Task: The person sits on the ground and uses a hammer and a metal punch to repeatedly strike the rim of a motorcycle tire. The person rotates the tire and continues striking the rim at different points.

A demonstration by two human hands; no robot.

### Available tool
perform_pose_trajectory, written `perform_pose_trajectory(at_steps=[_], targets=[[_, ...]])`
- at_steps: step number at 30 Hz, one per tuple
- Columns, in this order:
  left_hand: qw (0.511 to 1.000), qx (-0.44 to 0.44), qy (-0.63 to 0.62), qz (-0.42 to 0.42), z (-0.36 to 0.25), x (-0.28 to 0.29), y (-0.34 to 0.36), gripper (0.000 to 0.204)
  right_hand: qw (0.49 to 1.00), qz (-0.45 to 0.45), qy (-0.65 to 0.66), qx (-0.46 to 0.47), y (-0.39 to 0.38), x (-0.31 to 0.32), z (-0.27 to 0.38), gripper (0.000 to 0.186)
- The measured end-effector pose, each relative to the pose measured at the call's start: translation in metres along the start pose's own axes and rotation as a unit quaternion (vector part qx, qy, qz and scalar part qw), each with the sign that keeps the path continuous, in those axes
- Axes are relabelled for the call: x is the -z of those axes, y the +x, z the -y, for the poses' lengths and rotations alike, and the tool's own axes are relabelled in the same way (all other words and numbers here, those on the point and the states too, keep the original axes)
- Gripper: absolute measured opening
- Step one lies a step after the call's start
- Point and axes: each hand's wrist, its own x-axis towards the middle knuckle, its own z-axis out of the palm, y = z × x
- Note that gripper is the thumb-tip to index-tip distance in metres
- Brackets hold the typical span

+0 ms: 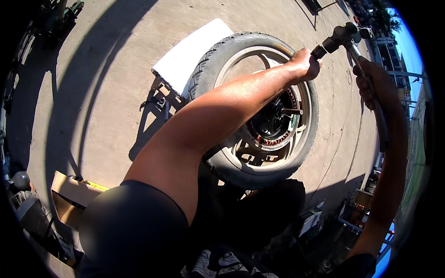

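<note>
My left hand [306,67] is closed around a short dark metal piece [318,52] above the wheel's upper right. My right hand [373,82] grips a hammer [353,50] by its metal handle; its dark head is raised just beyond the left hand's piece. The wheel [306,134] lies below, with a black tyre, pale rim and open hub [266,120] showing copper windings, a black centre and a small bar sticking out. My left forearm crosses over the wheel and hides part of it.
A white sheet [190,55] lies beside the tyre, near a dark metal frame [161,102]. An open cardboard box [67,197] sits at lower left, beside dark clutter [28,208]. The concrete ground [102,116] carries long shadows. More clutter [357,208] lines the right side.
</note>
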Motion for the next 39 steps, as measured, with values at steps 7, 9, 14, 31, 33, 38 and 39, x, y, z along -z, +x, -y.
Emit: perform_pose_trajectory(at_steps=[7, 9, 14, 31, 33, 38, 39], targets=[[0.996, -0.019, 0.079, -0.041, 0.009, -0.016, 0.005, 0.036, 0.988, -0.097, 0.078, 0.087, -0.002, 0.012, -0.025, 0.042], [0.997, -0.009, 0.052, -0.048, 0.015, -0.002, 0.002, 0.035, 1.0, 0.013, 0.013, 0.018, -0.001, -0.016, -0.018, 0.044], [0.995, -0.015, 0.059, -0.073, 0.01, 0.006, 0.0, 0.037, 0.99, -0.113, 0.014, 0.085, -0.005, 0.022, -0.001, 0.042], [0.998, -0.015, 0.006, -0.058, 0.0, 0.055, -0.062, 0.038, 0.998, -0.024, 0.041, 0.028, -0.073, -0.041, 0.038, 0.038], [0.993, -0.059, 0.032, -0.092, -0.017, 0.054, -0.075, 0.034, 0.994, -0.049, 0.076, 0.053, -0.085, -0.028, 0.038, 0.038], [0.987, -0.15, 0.048, -0.021, -0.065, 0.061, -0.119, 0.039, 0.99, -0.105, 0.071, 0.057, -0.113, -0.011, -0.009, 0.04], [0.988, -0.146, 0.053, -0.028, -0.071, 0.06, -0.124, 0.047, 0.99, -0.105, 0.083, 0.051, -0.12, -0.009, -0.018, 0.04]])
